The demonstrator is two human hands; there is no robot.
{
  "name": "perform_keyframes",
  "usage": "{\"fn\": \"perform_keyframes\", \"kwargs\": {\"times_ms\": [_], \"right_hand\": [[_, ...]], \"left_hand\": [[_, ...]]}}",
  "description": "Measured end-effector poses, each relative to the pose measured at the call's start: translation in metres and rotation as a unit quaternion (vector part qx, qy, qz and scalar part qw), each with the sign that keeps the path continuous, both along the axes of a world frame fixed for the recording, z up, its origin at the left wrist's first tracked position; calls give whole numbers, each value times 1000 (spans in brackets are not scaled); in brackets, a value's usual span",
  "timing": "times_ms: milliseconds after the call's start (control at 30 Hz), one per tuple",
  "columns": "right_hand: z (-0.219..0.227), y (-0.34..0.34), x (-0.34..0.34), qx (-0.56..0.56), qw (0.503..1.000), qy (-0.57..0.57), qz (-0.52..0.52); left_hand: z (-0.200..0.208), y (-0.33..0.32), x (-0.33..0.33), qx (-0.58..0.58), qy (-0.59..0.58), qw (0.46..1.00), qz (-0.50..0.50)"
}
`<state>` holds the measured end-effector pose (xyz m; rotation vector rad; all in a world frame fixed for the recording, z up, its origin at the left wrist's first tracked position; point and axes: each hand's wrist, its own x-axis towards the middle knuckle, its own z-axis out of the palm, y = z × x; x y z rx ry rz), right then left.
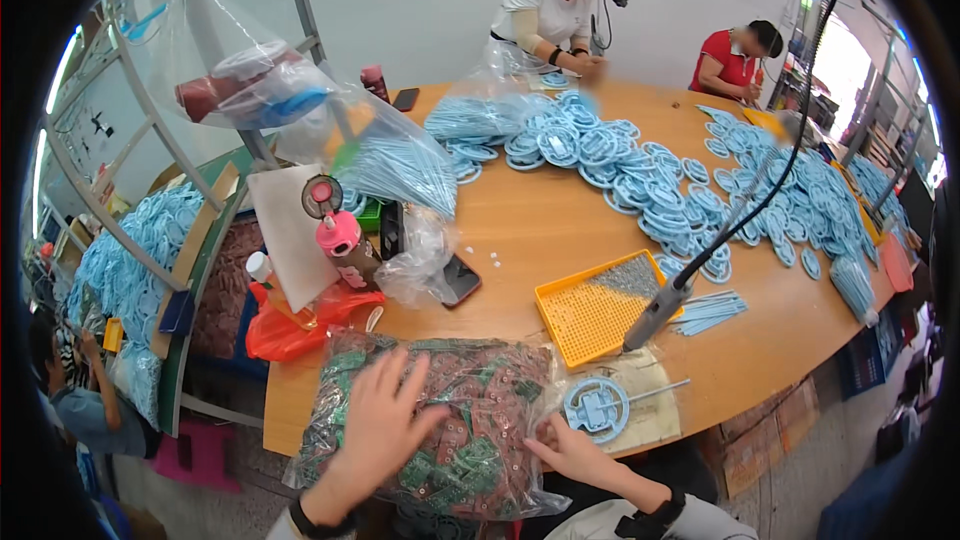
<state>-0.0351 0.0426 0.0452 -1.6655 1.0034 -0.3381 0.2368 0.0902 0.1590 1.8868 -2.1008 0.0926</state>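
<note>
A clear plastic bag (480,380) full of small red-brown and green parts, which look like circuit boards, lies at the table's front edge. My left hand (385,430) is open over the bag's left half, its fingers spread; whether the palm presses on the plastic is hard to tell. At the bag's right side my right hand (580,458) pinches the loose plastic between thumb and fingers. Just beyond that hand, a round light-blue plastic piece (597,408) with a thin stick lies on a stained pale sheet (650,395).
A corded electric screwdriver (655,318) hangs beside a yellow tray (570,345) of small screws. Blue round pieces (650,185) heap across the table. Left stand a pink fan (338,230), a red bag (290,325) and a phone (460,280). Two people (550,15) work at the far side.
</note>
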Motion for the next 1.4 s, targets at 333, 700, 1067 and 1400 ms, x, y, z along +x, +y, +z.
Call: {"fn": "perform_keyframes", "kwargs": {"times_ms": [333, 700, 1067, 1400], "right_hand": [[-20, -5, 60, -50, 992, -104, -52], [-9, -25, 11, 202, 965, -140, -87], [-22, -14, 34, 115, 990, -18, 80], [-16, -6, 39, -11, 985, -8, 170]], "left_hand": [[-42, 38, 26, -50, 39, 996, 69], [-49, 33, 52, -65, 21, 992, 106], [-47, 36, -66, 39, 103, 993, -36], [-68, 52, -84, 102, 97, 990, 13]]}}
